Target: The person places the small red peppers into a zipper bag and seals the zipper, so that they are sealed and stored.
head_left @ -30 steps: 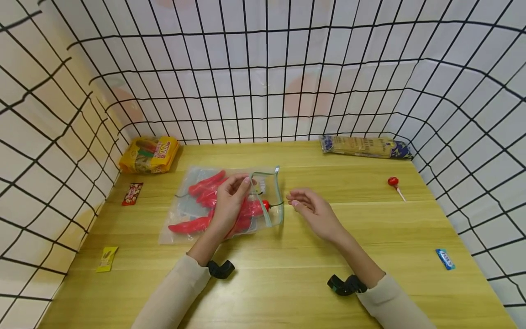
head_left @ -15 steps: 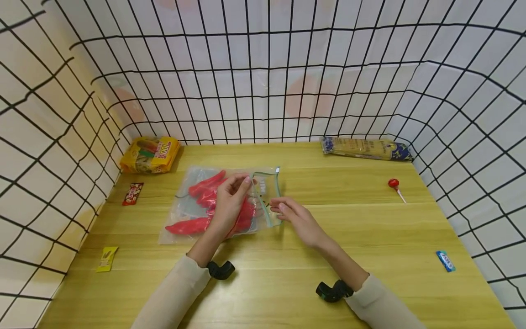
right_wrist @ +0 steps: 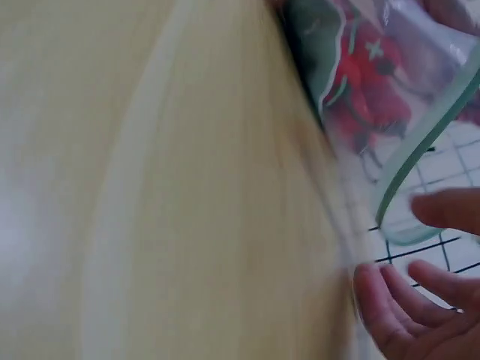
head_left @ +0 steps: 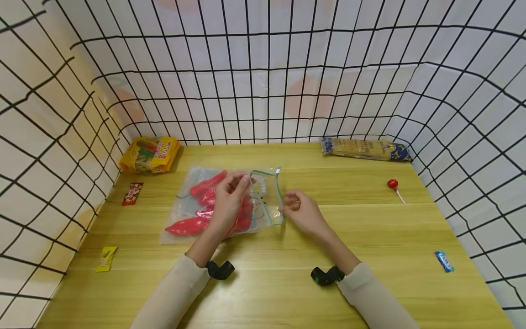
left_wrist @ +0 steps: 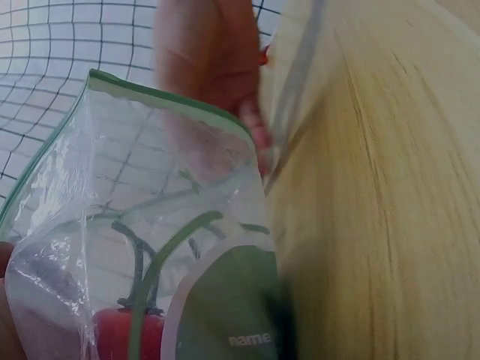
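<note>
A clear zip bag [head_left: 182,196] with a green-edged mouth [head_left: 281,189] lies on the table, left of centre. Several red chili peppers [head_left: 186,226] are inside it, their dark stems toward the mouth. My left hand [head_left: 226,201] pinches the bag near its mouth, and the mouth gapes. At the mouth's right side is my right hand [head_left: 304,212], thumb and fingertips right by the green edge. The right wrist view shows that hand's fingers [right_wrist: 409,307] and thumb spread apart with nothing between them. One red pepper [left_wrist: 127,334] shows through the plastic in the left wrist view.
A yellow food packet [head_left: 149,155] stands back left and a long noodle packet [head_left: 365,149] back right. Small wrapped sweets, red [head_left: 132,193], yellow [head_left: 107,259] and blue [head_left: 444,262], and a red lollipop [head_left: 393,184] lie toward the sides. Black-gridded white walls [head_left: 267,105] enclose the table.
My right hand has moved left to the bag's mouth, then slightly back. The red pepper that lay in the mouth has slid left, deeper into the bag. My left hand keeps its grip.
</note>
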Action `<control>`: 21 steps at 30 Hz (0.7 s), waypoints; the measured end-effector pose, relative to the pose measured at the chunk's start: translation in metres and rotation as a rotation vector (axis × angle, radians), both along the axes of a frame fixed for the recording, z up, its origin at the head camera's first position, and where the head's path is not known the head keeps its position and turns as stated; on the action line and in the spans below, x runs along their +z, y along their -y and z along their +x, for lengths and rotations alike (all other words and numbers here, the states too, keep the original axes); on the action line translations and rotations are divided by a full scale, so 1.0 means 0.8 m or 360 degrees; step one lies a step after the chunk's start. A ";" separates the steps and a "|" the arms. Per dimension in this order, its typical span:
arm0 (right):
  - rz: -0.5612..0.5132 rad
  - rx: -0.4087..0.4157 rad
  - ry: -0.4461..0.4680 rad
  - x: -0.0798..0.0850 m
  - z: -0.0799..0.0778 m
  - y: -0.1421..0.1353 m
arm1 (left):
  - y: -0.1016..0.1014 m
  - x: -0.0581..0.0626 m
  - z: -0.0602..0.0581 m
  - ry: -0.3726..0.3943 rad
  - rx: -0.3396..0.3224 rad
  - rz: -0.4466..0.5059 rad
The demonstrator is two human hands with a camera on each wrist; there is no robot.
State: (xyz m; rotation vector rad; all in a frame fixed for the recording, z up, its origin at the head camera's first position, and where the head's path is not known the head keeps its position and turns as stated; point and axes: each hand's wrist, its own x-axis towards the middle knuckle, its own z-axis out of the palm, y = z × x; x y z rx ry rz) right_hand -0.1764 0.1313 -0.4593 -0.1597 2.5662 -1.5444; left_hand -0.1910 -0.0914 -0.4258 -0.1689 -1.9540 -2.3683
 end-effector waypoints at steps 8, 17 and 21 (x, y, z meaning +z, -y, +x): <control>0.0031 0.0105 0.0062 0.019 -0.007 -0.022 | 0.006 0.024 0.001 -0.0142 0.0023 0.0028; 0.0134 0.0054 -0.0344 0.126 -0.046 -0.068 | 0.020 0.097 0.000 -0.0623 0.0131 -0.0071; 0.0143 0.0027 -0.0484 0.183 -0.065 -0.071 | 0.013 0.133 0.005 -0.0884 0.0188 -0.0047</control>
